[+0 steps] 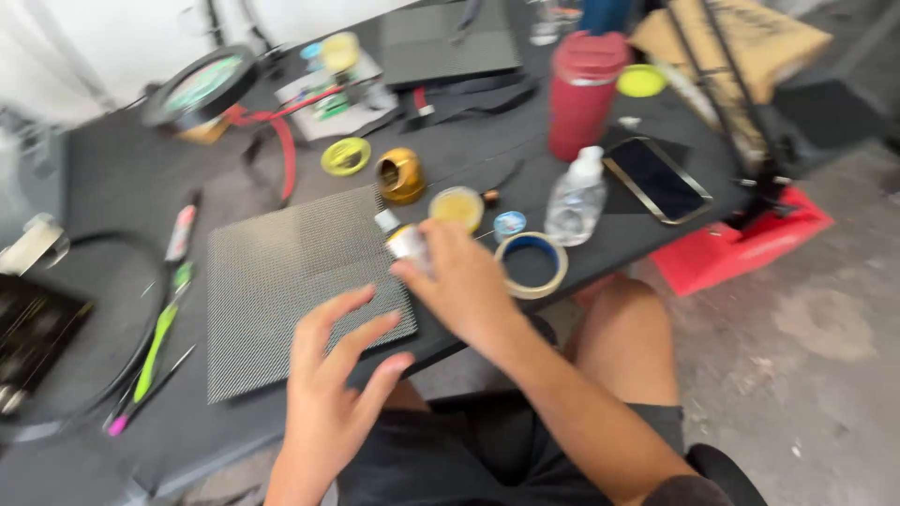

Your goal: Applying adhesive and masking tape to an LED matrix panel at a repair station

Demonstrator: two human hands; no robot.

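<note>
From the head camera, looking down over the person's lap, the right hand (464,281) was wrapped about a small white-capped bottle (401,239), fingers closed on its body so that only the cap and the upper part showed above the knuckles. The bottle stood tilted, its long axis leaning up and away toward the far left, cap pointing at the back of the bench (122,178). It hung just over the near right corner of the grey perforated mat (281,281), which lay flat close to the bench's front edge. The left hand (333,375) hovered lower and nearer the body, fingers spread and empty, palm turned toward the mat's front edge; it held nothing. So the bottle lay up and to the right of the left hand, near it but apart, and the right hand was the one on it. Just beyond the bottle sat a small round tin of yellow paste (457,206), and to its right a roll of tape (532,265) near the front edge. A clear plastic bottle (576,199) stood behind the tape. The picture was blurred, so finer detail of the grip escaped me.
</note>
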